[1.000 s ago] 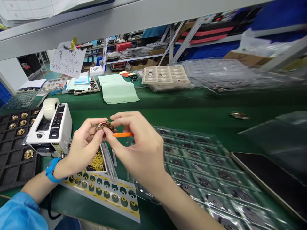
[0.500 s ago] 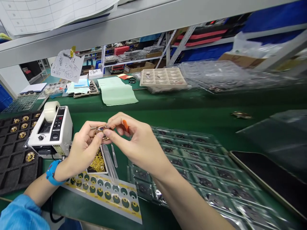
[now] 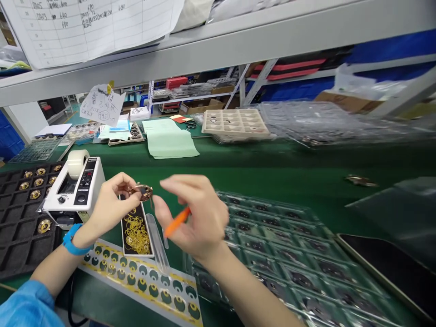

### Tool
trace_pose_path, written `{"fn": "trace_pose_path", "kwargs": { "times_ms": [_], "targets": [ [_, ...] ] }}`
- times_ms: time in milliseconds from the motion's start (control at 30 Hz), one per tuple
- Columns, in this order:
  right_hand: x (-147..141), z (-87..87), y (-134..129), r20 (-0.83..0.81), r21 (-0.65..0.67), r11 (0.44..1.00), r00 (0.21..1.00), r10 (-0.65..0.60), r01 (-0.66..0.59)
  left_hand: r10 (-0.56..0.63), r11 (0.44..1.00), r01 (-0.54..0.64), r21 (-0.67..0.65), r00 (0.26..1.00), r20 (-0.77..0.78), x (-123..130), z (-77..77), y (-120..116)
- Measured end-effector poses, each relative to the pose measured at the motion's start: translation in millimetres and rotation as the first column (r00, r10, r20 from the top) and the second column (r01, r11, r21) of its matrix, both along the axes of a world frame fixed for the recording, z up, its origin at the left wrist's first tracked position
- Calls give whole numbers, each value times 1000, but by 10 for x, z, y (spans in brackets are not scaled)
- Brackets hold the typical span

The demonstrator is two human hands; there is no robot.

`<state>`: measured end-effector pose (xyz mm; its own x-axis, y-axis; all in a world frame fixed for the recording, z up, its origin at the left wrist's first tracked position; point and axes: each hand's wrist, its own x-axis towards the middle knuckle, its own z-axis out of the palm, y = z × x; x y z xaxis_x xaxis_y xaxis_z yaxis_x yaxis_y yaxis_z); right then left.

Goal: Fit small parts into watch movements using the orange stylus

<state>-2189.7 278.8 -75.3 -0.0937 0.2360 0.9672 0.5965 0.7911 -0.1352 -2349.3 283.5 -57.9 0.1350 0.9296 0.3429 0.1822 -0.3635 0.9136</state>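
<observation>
While pinching a round copper-coloured watch part (image 3: 145,192) by its edge in the left hand (image 3: 115,197), holds it up over the far end of a box (image 3: 138,255) of yellow loops (image 3: 138,234). Grips an orange tool (image 3: 177,222) in the right hand (image 3: 200,215), with thumb and forefinger spread just beside the part. Has a tape dispenser (image 3: 85,181) farther left.

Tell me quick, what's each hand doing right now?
Left hand: closed, pinching a round metal part.
Right hand: holding an orange stick, thumb and index fingertips apart.
</observation>
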Motion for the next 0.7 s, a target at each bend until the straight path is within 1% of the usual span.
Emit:
{"fn": "trace_pose_path", "kwargs": {
  "times_ms": [67,100,133,200,300,433,600,700],
  "targets": [
    [-9,-39,-34,20,159,985,997,-68,64,-46,981,83,-177,978,202,34,-3,-19],
    [-13,-53,-41,36,200,977,995,-89,80,-61,967,125,-220,959,277,49,-1,-35],
    [-15,-60,-42,50,214,973,993,-103,90,-76,957,161,-239,941,331,61,3,-57],
    [-14,-49,-30,69,191,976,991,-117,102,-107,948,214,-237,912,396,84,18,-113],
    [-3,6,-4,87,142,984,989,-116,103,-147,948,249,-200,896,419,119,41,-207],
    [1,50,2,88,112,993,995,-40,30,-123,971,195,-137,902,413,184,32,-298],
    [0,24,16,149,155,988,988,-36,13,-88,982,146,-117,912,402,230,-20,-329],
    [21,18,42,188,164,986,982,-8,-24,-84,990,118,-82,937,339,216,-43,-327]
  ]
}}
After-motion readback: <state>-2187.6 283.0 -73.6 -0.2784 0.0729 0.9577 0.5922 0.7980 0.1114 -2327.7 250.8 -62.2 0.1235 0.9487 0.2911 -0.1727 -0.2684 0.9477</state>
